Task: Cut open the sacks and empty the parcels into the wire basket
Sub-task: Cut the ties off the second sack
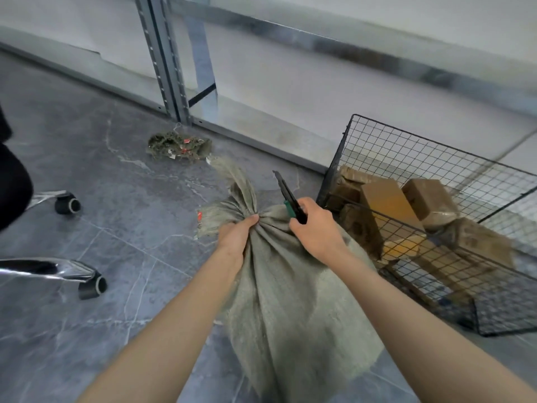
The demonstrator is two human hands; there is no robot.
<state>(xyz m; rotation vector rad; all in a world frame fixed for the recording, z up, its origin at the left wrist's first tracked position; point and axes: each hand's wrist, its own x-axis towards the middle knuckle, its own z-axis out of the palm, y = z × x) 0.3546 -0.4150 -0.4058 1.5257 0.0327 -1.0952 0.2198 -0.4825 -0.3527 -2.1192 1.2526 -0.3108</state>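
Sack of grey-green woven cloth (290,301) was stood on the grey tiled floor (130,199), just beside the black wire basket (377,146), in which brown cardboard parcels (386,205) were held. Its gathered neck was gripped by the left hand (236,235), and a black-and-green utility knife (286,190) was clenched in the right hand (316,228). With the blade so near, the left fingers could be nicked by a slip, it was judged, or the parcels inside slashed by too deep a cut.

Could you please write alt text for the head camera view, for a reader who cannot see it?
A person's left hand grips the gathered neck of a grey-green woven sack on the floor, while the right hand holds a utility knife beside it. To the right, a wire basket holds cardboard parcels.
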